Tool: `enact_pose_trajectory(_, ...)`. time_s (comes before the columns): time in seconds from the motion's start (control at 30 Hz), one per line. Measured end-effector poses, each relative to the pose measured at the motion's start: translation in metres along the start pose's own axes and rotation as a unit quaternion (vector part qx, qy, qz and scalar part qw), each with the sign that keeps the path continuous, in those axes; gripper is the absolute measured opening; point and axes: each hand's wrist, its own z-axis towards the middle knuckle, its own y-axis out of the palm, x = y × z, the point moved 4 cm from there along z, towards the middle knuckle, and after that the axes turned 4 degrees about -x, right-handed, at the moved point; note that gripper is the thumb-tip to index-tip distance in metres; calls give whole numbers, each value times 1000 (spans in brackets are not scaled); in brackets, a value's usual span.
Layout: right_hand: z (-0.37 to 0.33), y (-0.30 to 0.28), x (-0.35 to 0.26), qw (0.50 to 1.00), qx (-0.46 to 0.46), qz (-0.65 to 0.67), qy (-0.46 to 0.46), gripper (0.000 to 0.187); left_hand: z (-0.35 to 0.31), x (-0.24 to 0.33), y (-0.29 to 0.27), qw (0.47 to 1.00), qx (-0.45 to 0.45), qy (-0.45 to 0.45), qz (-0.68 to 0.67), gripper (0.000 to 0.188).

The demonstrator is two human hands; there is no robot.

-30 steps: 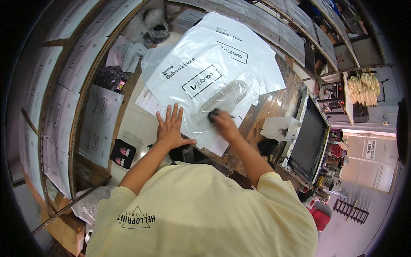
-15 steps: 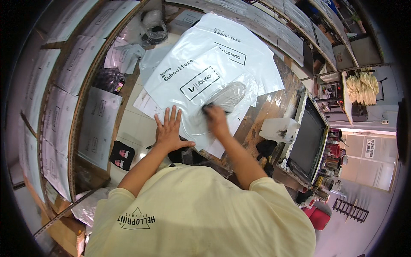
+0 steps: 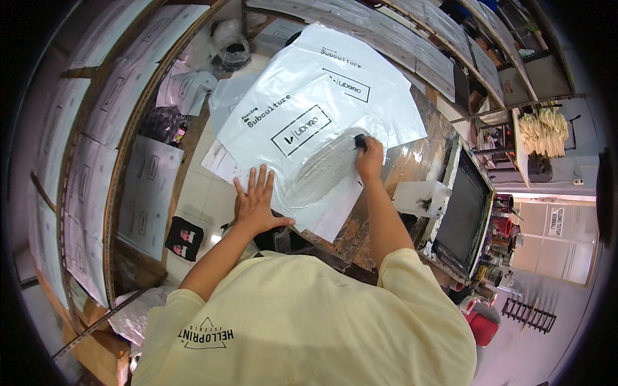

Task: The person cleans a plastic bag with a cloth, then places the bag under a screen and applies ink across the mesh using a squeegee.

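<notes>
A person's left hand [image 3: 257,207] lies flat, fingers spread, grip fully open and holding nothing, on the near left edge of a white plastic sheet [image 3: 254,151] with black print. The sheet spreads across the wooden counter [image 3: 411,168], overhanging its left side. The right hand [image 3: 370,159], farther right, has its grip closed around a small black pad [image 3: 359,140]; fingers partly hide it, so it may be cloth or sponge. The plastic could wrinkle or slide if the left hand's pressure slackened while the pad dragged. The sheet looks thin, smooth and glossy, with a long, oval, greyish streaked patch [image 3: 322,168]. The counter is brown, scuffed and stained.
</notes>
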Motion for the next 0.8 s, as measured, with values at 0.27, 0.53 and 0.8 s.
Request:
enact_pose_trajectory(0.27, 10, 32, -32, 996, -40, 60, -54, 36, -1, -1, 5, 1000, 15, 10, -10, 156)
enact_pose_trajectory(0.53, -125, 40, -146, 957, -152, 150, -197, 39, -1, 2, 2, 1000, 18, 10, -5, 161)
enact_pose_trajectory(0.8, -115, 16, -92, 851, -237, 432, 179, 35, -1, 2, 5, 999, 36, 13, 14, 162)
